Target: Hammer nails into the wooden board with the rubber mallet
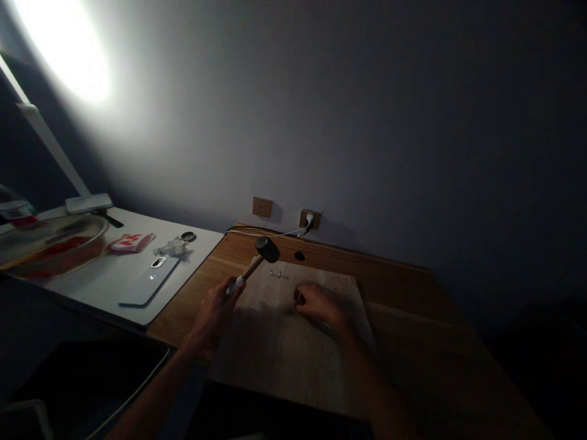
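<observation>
Head cam: red stuff (62, 249) in glass dish (94, 222), left hand (214, 313) fingers tight round mallet (251, 267), head up-right, right hand (320, 305) fingers curled shut on board (275, 351).

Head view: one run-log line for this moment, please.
left hand: grips mallet, head raised | right hand: resting on board | light: dim
</observation>
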Demonstrator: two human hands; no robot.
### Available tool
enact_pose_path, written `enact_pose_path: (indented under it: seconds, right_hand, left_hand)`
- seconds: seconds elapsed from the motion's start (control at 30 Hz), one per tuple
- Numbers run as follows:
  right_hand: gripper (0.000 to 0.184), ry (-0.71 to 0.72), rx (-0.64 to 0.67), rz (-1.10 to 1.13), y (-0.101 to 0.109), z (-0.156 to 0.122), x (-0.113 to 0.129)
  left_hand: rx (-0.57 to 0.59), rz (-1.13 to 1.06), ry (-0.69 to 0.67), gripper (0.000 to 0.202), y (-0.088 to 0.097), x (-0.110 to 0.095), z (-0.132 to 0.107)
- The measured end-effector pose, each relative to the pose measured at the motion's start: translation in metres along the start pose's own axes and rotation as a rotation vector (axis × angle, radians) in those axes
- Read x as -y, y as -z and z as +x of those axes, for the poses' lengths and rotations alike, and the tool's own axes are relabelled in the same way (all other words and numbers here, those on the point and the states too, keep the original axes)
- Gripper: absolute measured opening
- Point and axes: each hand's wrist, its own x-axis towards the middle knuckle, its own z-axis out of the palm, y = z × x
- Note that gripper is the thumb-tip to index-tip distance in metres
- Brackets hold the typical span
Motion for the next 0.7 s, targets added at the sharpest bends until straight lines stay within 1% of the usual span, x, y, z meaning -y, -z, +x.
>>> enact_pose_path:
  seconds: [0.07,0.1,0.23,0.3,0.5,0.6,0.7]
  right_hand:
    - [0.018,0.037,-0.025,0.041,0.003,0.002,-0.002]
    - [0.018,0.055,-0.061,0.076,0.005,0.003,-0.004]
    - [0.016,0.049,-0.282,0.227,0.009,0.013,-0.010]
    - [0.018,0.034,-0.353,0.256,0.008,0.020,-0.014]
    - [0.025,0.017,-0.455,0.277,-0.002,0.046,-0.018]
    - [0.028,0.002,-0.458,0.280,-0.009,0.060,-0.016]
    - [0.029,-0.018,-0.429,0.267,-0.012,0.070,-0.014]
  left_hand:
    - [-0.002,0.000,0.006,0.052,0.000,0.000,0.000]
    - [0.005,-0.002,0.010,0.052,0.000,-0.001,-0.001]
    - [0.025,-0.004,0.003,0.050,-0.001,-0.001,-0.003]
    - [0.031,-0.007,-0.002,0.050,-0.002,0.000,-0.004]
    - [0.072,-0.003,0.027,0.047,-0.004,-0.001,-0.007]
    - [0.086,-0.020,0.033,0.045,-0.002,-0.005,-0.009]
    - [0.083,-0.025,0.045,0.045,-0.001,-0.007,-0.010]
